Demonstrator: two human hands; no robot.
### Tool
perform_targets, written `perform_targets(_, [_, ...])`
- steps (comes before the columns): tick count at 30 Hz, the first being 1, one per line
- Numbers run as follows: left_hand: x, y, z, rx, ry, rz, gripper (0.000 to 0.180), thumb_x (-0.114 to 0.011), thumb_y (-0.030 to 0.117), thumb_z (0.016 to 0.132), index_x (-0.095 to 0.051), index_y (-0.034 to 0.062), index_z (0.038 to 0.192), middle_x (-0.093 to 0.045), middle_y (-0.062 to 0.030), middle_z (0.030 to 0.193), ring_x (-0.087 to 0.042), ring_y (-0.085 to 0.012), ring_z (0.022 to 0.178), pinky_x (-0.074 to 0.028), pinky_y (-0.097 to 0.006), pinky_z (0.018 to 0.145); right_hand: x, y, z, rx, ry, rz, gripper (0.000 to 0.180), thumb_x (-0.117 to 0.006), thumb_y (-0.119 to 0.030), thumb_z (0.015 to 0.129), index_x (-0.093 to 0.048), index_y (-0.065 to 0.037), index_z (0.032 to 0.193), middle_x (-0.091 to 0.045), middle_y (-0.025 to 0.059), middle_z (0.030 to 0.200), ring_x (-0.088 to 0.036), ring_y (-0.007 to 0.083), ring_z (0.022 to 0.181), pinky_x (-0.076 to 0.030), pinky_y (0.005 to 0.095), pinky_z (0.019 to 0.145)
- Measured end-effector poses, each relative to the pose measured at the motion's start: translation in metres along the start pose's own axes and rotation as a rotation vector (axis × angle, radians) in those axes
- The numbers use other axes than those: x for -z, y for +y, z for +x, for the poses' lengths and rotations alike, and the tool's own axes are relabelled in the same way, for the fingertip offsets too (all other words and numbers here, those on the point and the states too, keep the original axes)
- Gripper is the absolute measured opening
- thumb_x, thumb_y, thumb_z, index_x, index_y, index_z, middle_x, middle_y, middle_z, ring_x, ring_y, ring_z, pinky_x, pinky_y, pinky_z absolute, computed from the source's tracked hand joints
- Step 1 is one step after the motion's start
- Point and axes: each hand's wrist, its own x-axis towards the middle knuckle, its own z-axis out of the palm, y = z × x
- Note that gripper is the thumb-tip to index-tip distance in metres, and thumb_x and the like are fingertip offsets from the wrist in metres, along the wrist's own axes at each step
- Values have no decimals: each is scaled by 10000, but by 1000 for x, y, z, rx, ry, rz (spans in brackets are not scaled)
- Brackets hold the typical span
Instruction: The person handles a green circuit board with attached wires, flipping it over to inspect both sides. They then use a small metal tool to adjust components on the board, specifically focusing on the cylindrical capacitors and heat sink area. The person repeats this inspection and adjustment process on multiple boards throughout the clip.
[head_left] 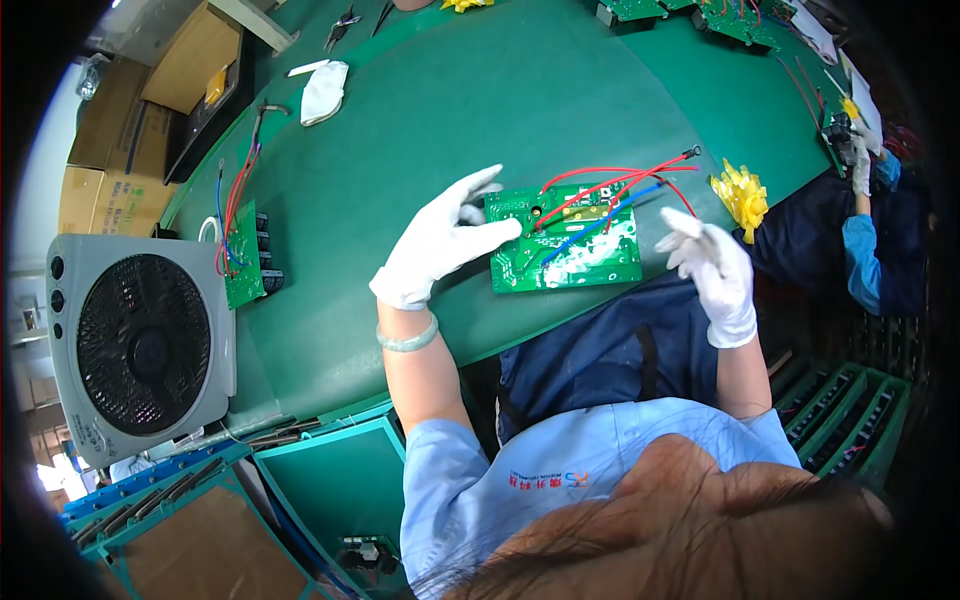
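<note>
A green circuit board [515, 275] lies at the near edge of the table, with red wires [590, 188] and a blue wire [590, 232] rising from its face. My left hand [440, 245], in a white glove, grips the board's left side, its thumb on the upper face. Past the board's right edge, my gloved right hand [712, 265] hovers with fingers apart and slightly bent. The end of one red wire comes close to those fingertips; whether they touch, I cannot tell. Several wires reach right to a dark ring terminal [691, 153].
Left on the green table [400, 110] stand another wired board [245, 285] and a grey box fan [145, 340]. A white cloth [324, 92] and pliers [342, 27] lie farther back. A yellow bundle [740, 198] sits right, near a co-worker's gloved hand [860, 165].
</note>
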Motion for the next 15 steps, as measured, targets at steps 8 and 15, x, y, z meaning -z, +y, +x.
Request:
perform_targets(8, [-39, -14, 18, 14, 133, -85, 491, -752, 299, 851, -542, -25, 1155, -667, -84, 957, -637, -101, 863, -515, -262, 745, 23, -2, 57, -67, 42, -319, 318, -544, -143, 983, -610, -9, 1263, -698, 70, 996, -608, 88, 776, -474, 213, 663])
perform_targets(15, [-49, -24, 25, 91, 253, -263, 344, -701, 215, 906, -545, 13, 1137, -614, 2, 893, -569, -46, 778, -476, -215, 662, 17, -30, 27, -372, -215, -311, 375, -599, -132, 944, -584, -10, 1299, -695, 72, 855, -550, 65, 607, -469, 231, 583])
